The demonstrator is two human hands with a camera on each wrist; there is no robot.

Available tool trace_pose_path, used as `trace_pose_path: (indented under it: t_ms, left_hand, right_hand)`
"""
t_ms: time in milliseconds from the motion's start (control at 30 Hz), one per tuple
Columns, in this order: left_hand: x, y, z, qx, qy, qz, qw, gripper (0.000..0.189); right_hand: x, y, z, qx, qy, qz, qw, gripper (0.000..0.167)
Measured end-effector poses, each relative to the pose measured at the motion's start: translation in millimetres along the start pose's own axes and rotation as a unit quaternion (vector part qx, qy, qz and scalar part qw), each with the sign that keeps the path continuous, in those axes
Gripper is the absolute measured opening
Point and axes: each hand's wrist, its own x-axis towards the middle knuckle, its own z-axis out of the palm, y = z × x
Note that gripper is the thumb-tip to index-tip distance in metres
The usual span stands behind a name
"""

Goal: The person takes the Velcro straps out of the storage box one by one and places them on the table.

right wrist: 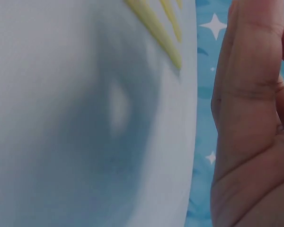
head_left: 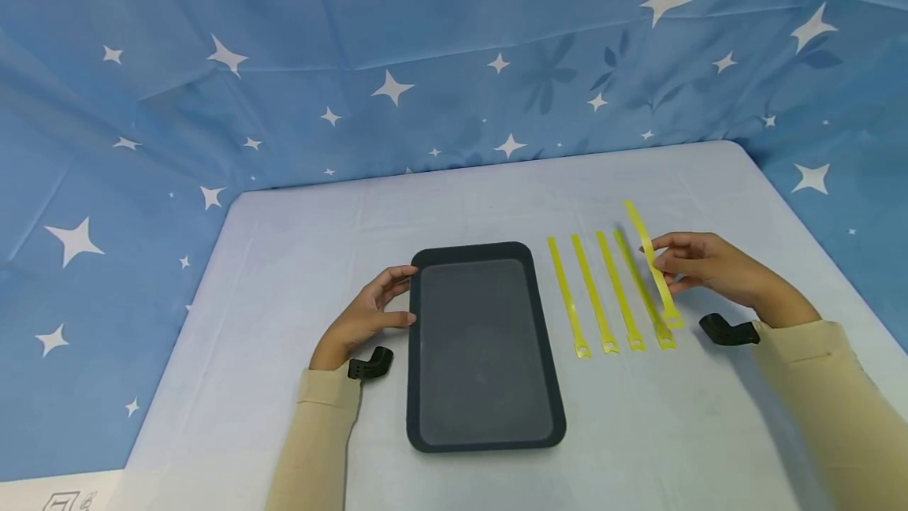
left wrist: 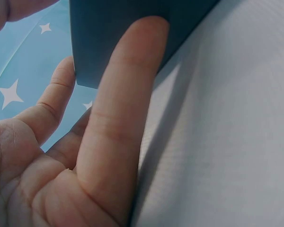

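In the head view a dark rectangular tray (head_left: 485, 353) lies on the white cloth. My left hand (head_left: 365, 314) touches its left side with fingertips and thumb, fingers spread and fairly straight. The left wrist view shows the thumb (left wrist: 120, 104) against the tray's dark outer wall (left wrist: 94, 42). At the right, my right hand (head_left: 698, 262) pinches a yellow cable tie strap (head_left: 647, 247) with a slotted end, held above the cloth. Several matching straps (head_left: 592, 290) lie side by side between tray and hand. In the right wrist view the held strap is hidden behind the hand (right wrist: 251, 118).
A white cloth (head_left: 305, 243) covers the table, and a blue star-patterned curtain (head_left: 284, 101) hangs behind and at both sides. Black wrist devices (head_left: 727, 330) sit at both sleeve cuffs. Printed white material (head_left: 64, 491) shows at the lower left.
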Motion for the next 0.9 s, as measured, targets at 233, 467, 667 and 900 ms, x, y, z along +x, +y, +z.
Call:
trace_pose_path:
  t_ms: [233,467,667,900]
  left_hand:
    - [0.2,0.1,-0.1,-0.007,-0.001,0.004,1.0000,0.082]
    - [0.1,0.2,-0.2,-0.009,-0.001,0.004,1.0000,0.082]
    - [0.3,0.0,-0.1,-0.005,0.000,0.004,1.0000,0.081]
    - [0.6,-0.8,0.7,-0.005,0.001,0.001,1.0000,0.081]
  right_hand:
    - [-1.4,4.9,-4.8,-0.028,0.000,0.031,0.9991,0.041]
    - [-1.5,7.9,-7.8,-0.026,-0.011,0.054,0.9981,0.044]
    - [-0.9,10.5,-7.8,-0.033,-0.020,0.075,0.9965,0.046]
    - [0.4,14.2,-5.6,-0.042,-0.028,0.096,0.9941,0.047]
